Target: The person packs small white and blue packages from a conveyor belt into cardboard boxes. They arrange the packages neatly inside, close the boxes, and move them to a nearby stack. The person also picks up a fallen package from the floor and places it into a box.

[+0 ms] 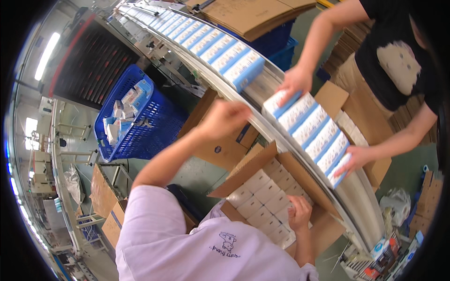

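Note:
My left hand [228, 118] is raised beside the near rail of the conveyor. Motion blurs its curled fingers, and nothing shows in them. Below and to the right, an open cardboard box [251, 172] holds rows of white packs [262, 193]. My right hand [300, 213] is inside this box at its right side, over the packs, with its fingers bent inward. What they grip, if anything, is hidden. Across the conveyor, a co-worker's two hands press a row of blue-and-white packs [307, 125] from both ends.
The curved conveyor [267, 86] carries more blue-and-white packs [225, 51] in line. A blue basket [161, 124] with loose packs stands at the left. Another open box [375, 168] is beside the co-worker. Flat cardboard sheets [253, 18] are stacked behind the conveyor.

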### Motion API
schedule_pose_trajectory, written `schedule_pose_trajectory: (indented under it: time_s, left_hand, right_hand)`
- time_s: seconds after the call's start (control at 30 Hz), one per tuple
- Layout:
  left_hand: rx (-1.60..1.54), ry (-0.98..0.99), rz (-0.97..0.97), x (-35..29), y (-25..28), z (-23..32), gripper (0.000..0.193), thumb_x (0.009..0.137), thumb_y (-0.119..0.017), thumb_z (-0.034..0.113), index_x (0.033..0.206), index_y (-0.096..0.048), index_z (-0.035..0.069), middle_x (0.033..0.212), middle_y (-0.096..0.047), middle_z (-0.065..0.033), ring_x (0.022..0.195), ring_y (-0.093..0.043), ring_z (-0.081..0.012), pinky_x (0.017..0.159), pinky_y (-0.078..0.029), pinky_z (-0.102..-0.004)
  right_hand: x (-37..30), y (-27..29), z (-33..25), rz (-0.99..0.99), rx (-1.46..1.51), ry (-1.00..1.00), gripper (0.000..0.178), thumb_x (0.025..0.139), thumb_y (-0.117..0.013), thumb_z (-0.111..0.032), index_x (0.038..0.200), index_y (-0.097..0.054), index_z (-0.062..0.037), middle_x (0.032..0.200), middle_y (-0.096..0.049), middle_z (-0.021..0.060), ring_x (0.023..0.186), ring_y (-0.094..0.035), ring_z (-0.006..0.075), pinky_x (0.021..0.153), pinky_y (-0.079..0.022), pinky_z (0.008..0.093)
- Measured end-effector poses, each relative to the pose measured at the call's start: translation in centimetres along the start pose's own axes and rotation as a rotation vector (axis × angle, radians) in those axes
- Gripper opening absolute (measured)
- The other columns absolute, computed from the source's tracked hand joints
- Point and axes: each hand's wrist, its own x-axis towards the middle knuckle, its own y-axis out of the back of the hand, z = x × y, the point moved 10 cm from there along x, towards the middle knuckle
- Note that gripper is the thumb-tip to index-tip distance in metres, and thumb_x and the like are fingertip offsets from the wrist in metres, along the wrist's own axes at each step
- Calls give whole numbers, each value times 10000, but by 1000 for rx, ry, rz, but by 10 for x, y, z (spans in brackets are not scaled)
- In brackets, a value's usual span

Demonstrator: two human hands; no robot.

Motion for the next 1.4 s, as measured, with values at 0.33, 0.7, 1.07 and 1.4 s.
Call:
schedule_pose_trajectory:
  time_s: [0.33,0.7,1.07,1.4]
  left_hand:
    - [941,-33,681,91,264,-115,419,783,-610,388,1021,-611,43,1045,-596,-137,986,-555,-312,846,-442,-392]
    - [720,459,-93,182,153,-162,970,558,-494,851,929,-642,-33,1004,-619,-188,953,-594,-286,818,-469,-381]
    - [291,275,-244,103,-137,-49,986,493,-685,725,1187,-508,48,1071,-620,-130,984,-604,-239,816,-483,-329]
    - [-420,-63,-62,-49,-119,72,762,560,-860,166,1123,-400,-65,1005,-593,-178,906,-620,-224,787,-522,-336]
  right_hand:
    - [96,26,-35,82,-96,134,114,744,-588,-29,855,-618,-26,759,-614,104,651,-579,273,587,-460,353]
    - [83,37,100,133,-143,-444,341,901,-491,-191,1200,-466,-30,883,-608,139,771,-580,247,656,-452,352]
    - [15,120,199,515,10,-771,737,749,-702,-377,1252,-369,46,1184,-518,192,1093,-504,267,942,-370,336]
    - [-133,186,2,958,-143,-627,974,545,-823,-208,1284,-237,36,1205,-406,165,1074,-456,257,908,-395,374]
